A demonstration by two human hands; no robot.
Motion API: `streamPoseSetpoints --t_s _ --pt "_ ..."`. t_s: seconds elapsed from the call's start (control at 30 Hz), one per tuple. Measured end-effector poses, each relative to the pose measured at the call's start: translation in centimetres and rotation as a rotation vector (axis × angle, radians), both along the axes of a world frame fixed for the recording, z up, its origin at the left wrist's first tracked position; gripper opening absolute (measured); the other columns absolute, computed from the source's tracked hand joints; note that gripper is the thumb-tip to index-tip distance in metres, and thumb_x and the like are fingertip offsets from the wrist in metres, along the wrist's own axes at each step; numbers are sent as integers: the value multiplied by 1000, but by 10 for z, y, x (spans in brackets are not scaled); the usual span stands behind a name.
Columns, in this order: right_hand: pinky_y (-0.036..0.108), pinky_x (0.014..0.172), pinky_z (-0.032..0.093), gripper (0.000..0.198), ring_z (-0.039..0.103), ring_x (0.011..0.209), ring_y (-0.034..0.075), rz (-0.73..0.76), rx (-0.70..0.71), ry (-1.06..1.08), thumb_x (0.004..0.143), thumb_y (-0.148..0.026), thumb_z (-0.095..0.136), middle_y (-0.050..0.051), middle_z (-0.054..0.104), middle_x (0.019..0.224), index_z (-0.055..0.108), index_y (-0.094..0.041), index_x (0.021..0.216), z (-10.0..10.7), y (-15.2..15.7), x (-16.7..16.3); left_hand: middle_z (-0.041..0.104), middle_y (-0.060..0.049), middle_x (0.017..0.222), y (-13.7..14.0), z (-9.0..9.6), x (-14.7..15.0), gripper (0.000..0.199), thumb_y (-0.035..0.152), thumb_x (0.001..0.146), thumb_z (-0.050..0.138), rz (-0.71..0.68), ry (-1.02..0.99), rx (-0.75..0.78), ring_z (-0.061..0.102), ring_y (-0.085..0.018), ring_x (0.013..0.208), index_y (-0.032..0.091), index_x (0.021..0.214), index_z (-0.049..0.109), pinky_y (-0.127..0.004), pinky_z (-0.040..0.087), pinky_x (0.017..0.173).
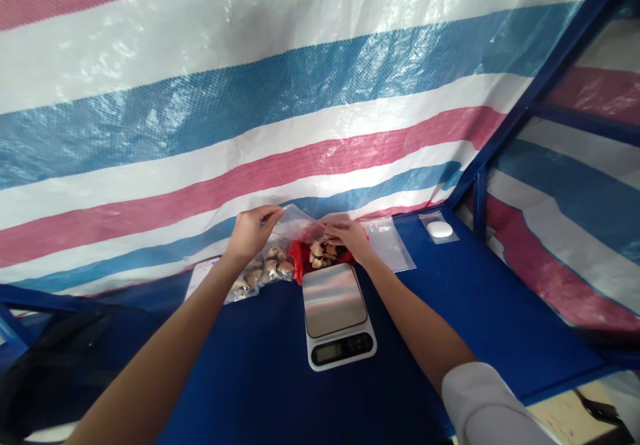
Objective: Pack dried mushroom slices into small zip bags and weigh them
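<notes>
My left hand (254,233) pinches the edge of a clear plastic bag (296,221), raised above the table. The bag stretches across to my right hand (349,237), whose fingers are closed at its other side. Below my right hand lies an open red plastic bag (299,261) with dry tan and brown pieces (325,255) in it; they look like dried mushrooms. Filled clear bags (270,268) of similar pieces lie below and beside my left hand. In front of the red bag stands a white kitchen scale (336,305) with a bare metal plate.
A flat clear bag (387,243) lies right of my right hand. Farther right, a white rounded object (440,229) rests on a small clear bag. A phone-like screen (200,275) is partly behind my left forearm. Striped plastic sheeting (260,105) and a blue frame (530,101) border the blue table (250,378).
</notes>
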State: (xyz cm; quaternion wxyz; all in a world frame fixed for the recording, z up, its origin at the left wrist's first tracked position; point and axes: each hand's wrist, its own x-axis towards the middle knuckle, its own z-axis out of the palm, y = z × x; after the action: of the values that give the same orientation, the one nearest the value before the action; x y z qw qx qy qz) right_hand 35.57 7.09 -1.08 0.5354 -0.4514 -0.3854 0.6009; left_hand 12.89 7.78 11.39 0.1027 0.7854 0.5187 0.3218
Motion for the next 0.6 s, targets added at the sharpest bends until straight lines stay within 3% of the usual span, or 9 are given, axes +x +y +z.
streamPoseSetpoints --t_s 0.23,0.37,0.5,0.6 --pt "33 74 63 32 73 73 19 14 97 -91 69 -49 81 3 76 80 79 -20 82 -4 0 4 77 -4 80 0 -13 -7 32 51 83 64 -1 -39 -90 66 -22 71 22 89 76 -30 48 71" --pt "33 73 62 27 73 78 21 17 178 -191 72 -47 78 3 76 84 79 -23 83 4 -1 9 72 -3 69 -4 -12 -8 33 51 85 62 4 -56 -124 61 -19 64 21 77 74 -29 45 64" --pt "32 66 60 31 70 72 21 -41 177 -173 71 -47 78 3 75 79 78 -22 89 16 -2 13 74 -4 72 -9 -8 -8 32 49 85 63 -2 -196 -133 65 -20 70 20 73 72 -29 48 67" --pt "33 70 61 34 70 73 20 -96 204 -139 68 -48 80 3 76 80 77 -20 87 21 -4 13 75 -5 74 -14 -14 -5 31 48 84 64 8 -339 -137 68 -21 73 20 73 73 -30 51 74"
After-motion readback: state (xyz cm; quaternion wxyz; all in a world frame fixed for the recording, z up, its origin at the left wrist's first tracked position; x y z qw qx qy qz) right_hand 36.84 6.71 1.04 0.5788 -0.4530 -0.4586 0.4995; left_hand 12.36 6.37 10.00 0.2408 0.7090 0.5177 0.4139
